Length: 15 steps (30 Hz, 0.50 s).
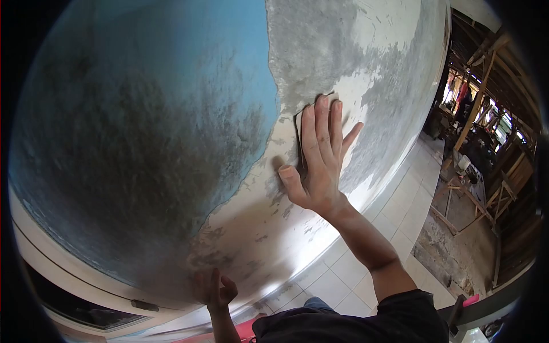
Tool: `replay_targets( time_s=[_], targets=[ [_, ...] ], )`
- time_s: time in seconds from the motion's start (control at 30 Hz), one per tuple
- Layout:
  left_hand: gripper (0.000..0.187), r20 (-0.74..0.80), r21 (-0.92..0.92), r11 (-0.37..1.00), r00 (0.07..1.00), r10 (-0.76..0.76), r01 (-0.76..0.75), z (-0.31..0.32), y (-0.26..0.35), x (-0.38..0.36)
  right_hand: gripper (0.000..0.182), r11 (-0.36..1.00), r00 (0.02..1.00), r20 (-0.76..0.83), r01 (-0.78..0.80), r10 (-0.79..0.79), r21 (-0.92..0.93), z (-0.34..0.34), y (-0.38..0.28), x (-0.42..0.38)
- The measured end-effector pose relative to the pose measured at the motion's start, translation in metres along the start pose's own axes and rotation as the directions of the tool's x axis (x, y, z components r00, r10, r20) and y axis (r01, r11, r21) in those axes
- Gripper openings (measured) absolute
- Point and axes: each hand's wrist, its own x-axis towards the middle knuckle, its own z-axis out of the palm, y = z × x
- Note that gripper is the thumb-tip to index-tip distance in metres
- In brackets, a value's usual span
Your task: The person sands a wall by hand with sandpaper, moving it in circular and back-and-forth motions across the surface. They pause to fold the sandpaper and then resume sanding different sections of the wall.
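Note:
My right hand [323, 151] lies against the wall with its fingers stretched and thumb apart. Under its palm is a thin flat sheet [299, 140], dark at its left edge and pale at the top, pressed to the patchy white and grey plaster [320, 63]. Left of a ragged edge, the wall has blue paint [229, 34] with large dark smudges. My left hand [216, 287] is low in the view near the lower wall, fingers partly bent and apart, with nothing visible in it.
White floor tiles [337, 286] run along the wall's foot. At the right are wooden posts and frames [477, 103] with clutter beyond. A pale frame with a dark latch [144, 306] is at the lower left. Something red [247, 330] lies by my left forearm.

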Motion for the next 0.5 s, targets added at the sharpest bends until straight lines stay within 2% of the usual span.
replay_targets(
  time_s=[0.07, 0.17, 0.3, 0.43, 0.5],
  targets=[
    [0.029, 0.008, 0.004, 1.0, 1.0, 0.011, -0.011, 0.0, 0.0, 0.001, 0.077, 0.998, 0.999, 0.007, -0.044, 0.044, 0.039, 0.002, -0.003, -0.004],
    [0.03, -0.003, 0.029, 0.999, 1.0, 0.024, -0.024, 0.0, -0.003, -0.001, 0.078, 0.994, 0.999, 0.013, -0.031, 0.03, 0.107, 0.011, -0.01, -0.04],
    [0.03, -0.023, 0.012, 0.999, 0.999, -0.033, 0.033, 0.0, 0.0, 0.002, 0.078, 1.0, 1.0, -0.005, 0.007, -0.007, -0.029, 0.005, 0.002, -0.01],
    [0.03, -0.008, 0.011, 1.0, 1.0, 0.006, -0.006, 0.001, -0.002, 0.0, 0.068, 0.999, 0.999, -0.043, -0.016, 0.018, 0.044, 0.003, 0.002, 0.0],
    [0.03, 0.014, 0.011, 0.999, 0.999, 0.033, -0.033, 0.0, -0.002, -0.003, 0.061, 0.998, 0.999, -0.035, -0.013, 0.015, 0.056, 0.009, 0.006, -0.021]
  ],
)
